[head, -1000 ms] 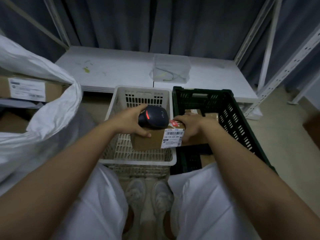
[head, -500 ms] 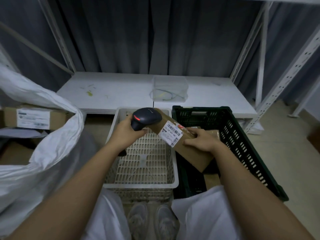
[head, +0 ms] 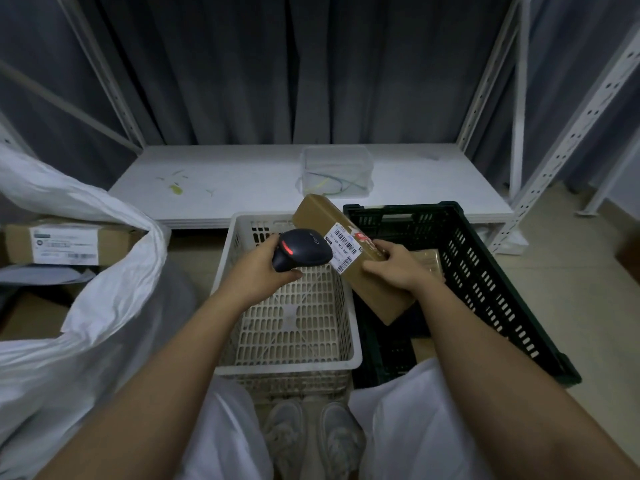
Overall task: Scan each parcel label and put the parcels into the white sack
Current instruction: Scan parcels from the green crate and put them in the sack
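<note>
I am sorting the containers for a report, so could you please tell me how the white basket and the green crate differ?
The white basket is pale and sits on the left; the green crate is dark and sits on the right. The basket looks smaller than the crate. No parcels show in the basket, while brown parcels lie in the crate. Both are slotted plastic, stand side by side on the floor and are open on top.

The sack (head: pixel 104 306) lies left of the basket (head: pixel 287 362), and the crate (head: pixel 485 271) stands right of it. A shelf (head: pixel 242 181) runs behind both, with a tub (head: pixel 336 168) on it. A box (head: pixel 69 242) sits in the sack.
</note>
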A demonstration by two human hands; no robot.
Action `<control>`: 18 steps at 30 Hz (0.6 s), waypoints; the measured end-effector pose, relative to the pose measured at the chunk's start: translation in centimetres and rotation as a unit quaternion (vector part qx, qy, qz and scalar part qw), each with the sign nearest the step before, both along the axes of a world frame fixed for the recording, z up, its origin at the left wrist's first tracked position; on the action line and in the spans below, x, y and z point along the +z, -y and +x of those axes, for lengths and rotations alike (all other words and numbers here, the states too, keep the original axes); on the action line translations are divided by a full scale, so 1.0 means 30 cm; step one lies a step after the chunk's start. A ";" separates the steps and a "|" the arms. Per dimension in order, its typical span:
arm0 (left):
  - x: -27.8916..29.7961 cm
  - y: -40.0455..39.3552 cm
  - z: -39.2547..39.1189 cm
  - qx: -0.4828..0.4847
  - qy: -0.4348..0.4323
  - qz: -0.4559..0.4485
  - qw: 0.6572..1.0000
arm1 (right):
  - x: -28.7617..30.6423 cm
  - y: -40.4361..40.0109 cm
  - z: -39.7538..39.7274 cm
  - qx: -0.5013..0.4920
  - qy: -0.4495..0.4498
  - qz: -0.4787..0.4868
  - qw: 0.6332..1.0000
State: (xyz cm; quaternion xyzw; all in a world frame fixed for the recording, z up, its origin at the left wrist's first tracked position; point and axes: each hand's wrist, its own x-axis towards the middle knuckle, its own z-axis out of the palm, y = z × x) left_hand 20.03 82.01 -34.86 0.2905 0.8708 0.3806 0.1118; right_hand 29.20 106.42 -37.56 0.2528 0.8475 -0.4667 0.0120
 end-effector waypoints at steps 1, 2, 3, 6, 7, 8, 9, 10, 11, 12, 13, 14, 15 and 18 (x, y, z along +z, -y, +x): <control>-0.002 0.001 0.001 -0.010 -0.005 -0.012 1.000 | 0.002 0.002 0.000 0.002 0.000 0.002 1.000; -0.004 0.001 0.003 -0.018 -0.010 -0.026 0.999 | -0.001 0.001 -0.002 0.004 -0.002 0.003 1.000; -0.005 0.000 0.004 -0.022 -0.013 -0.040 0.999 | -0.001 0.001 -0.002 0.005 -0.003 0.003 1.000; -0.004 -0.003 0.005 -0.018 -0.027 -0.062 0.998 | -0.003 0.004 -0.006 0.005 -0.008 0.002 1.000; -0.004 -0.005 0.006 -0.014 -0.034 -0.064 0.997 | -0.004 0.003 -0.006 0.004 -0.009 0.002 1.000; -0.003 -0.005 0.005 -0.011 -0.038 -0.065 0.997 | -0.006 0.002 -0.008 0.003 -0.010 0.002 1.000; -0.003 -0.006 0.005 -0.009 -0.040 -0.066 0.997 | -0.006 0.001 -0.009 0.002 -0.011 0.002 1.000; -0.004 -0.006 0.006 -0.008 -0.040 -0.067 0.997 | -0.007 0.000 -0.009 0.003 -0.011 0.003 1.000; -0.006 -0.007 0.006 -0.007 -0.039 -0.066 0.997 | -0.006 0.000 -0.009 0.004 -0.010 0.006 1.000; -0.007 -0.007 0.007 -0.006 -0.037 -0.063 0.997 | -0.007 -0.001 -0.009 0.003 -0.008 0.008 1.000; -0.009 -0.008 0.007 -0.003 -0.036 -0.058 0.998 | -0.007 0.000 -0.008 0.004 -0.009 0.008 1.000; -0.009 -0.009 0.007 0.001 -0.034 -0.053 0.998 | -0.009 -0.002 -0.008 0.003 -0.010 0.006 1.000; -0.010 -0.010 0.006 0.005 -0.032 -0.047 0.998 | -0.007 -0.002 -0.007 0.002 -0.011 0.006 1.000; -0.013 -0.012 -0.001 0.013 -0.021 -0.037 0.999 | -0.008 -0.002 -0.006 -0.001 -0.011 0.002 1.000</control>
